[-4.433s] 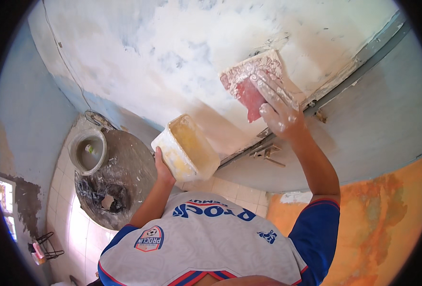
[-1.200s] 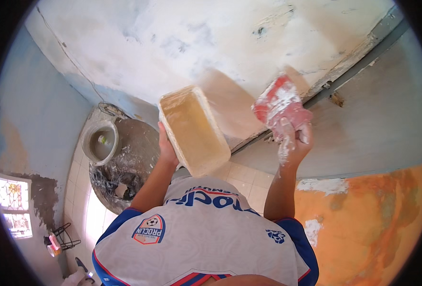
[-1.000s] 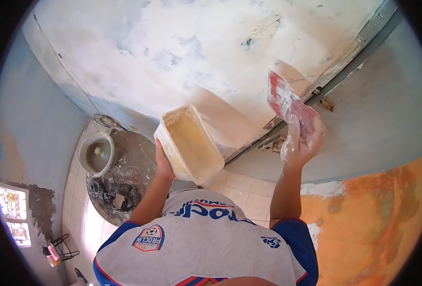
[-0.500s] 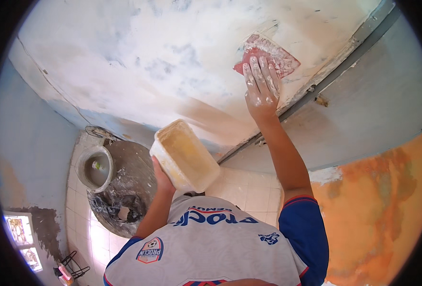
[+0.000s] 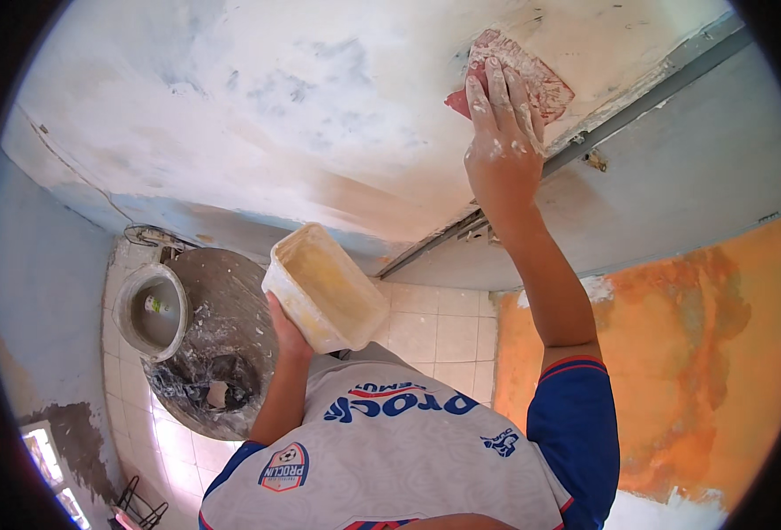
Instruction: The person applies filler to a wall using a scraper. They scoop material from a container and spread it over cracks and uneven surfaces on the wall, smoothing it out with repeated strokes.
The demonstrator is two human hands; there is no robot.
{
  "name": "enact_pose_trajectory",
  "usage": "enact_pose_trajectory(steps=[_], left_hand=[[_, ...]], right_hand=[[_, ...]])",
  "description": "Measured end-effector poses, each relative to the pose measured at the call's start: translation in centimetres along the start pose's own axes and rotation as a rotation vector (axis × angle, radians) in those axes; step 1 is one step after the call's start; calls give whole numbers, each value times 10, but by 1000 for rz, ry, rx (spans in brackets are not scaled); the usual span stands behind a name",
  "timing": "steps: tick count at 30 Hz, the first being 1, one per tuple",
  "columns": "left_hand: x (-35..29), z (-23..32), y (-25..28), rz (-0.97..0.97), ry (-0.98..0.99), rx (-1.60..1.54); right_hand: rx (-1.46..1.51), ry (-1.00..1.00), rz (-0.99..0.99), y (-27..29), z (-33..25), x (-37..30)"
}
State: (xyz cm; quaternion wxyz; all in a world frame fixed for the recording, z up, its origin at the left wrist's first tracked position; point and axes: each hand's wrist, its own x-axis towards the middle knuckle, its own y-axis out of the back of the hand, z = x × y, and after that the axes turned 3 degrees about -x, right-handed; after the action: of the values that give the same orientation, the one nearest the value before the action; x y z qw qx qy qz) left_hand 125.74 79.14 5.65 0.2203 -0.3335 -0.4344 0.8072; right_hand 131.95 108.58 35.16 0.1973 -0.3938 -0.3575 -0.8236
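Note:
My right hand (image 5: 507,146), dusted with white filler, presses a red putty spreader (image 5: 549,87) flat against the patchy white wall (image 5: 275,124). Its fingers lie close together over the spreader, which is smeared with filler. Lower down, my left hand (image 5: 290,329) grips a rectangular plastic tub (image 5: 306,320) by its left side and holds it tilted in front of my shirt. A pale yellowish coating covers the inside of the tub. The thumb shows along the tub's side, while the other fingers are hidden beneath it.
A grey metal strip (image 5: 646,106) runs along the wall's right edge. At the left, a round, dirty tabletop (image 5: 231,300) bears a bucket (image 5: 178,340) and a crumpled black plastic bag (image 5: 192,382). Pale tiles (image 5: 439,327) cover the floor; an orange patchy wall (image 5: 655,380) stands right.
The spreader under my right hand has slid slightly right along the wall, and the arm reaches higher in view. The view itself has shifted. My left hand still holds the tub.

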Motion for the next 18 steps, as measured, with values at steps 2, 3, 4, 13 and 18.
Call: enact_pose_trajectory(steps=[2,3,4,13,18], left_hand=[[4,1,3,4,41,-3],[5,1,5,0,39,0],[4,3,6,-4,43,7],[1,12,8,-31,70,-2],[-1,8,5,60,37,24]], right_hand=[[-32,1,8,-1,-3,3],[-63,4,13,-1,-4,4],[-63,-4,14,0,-5,4],[-104,14,-101,21,-6,19],[-158,89,-165,28,-1,20]])
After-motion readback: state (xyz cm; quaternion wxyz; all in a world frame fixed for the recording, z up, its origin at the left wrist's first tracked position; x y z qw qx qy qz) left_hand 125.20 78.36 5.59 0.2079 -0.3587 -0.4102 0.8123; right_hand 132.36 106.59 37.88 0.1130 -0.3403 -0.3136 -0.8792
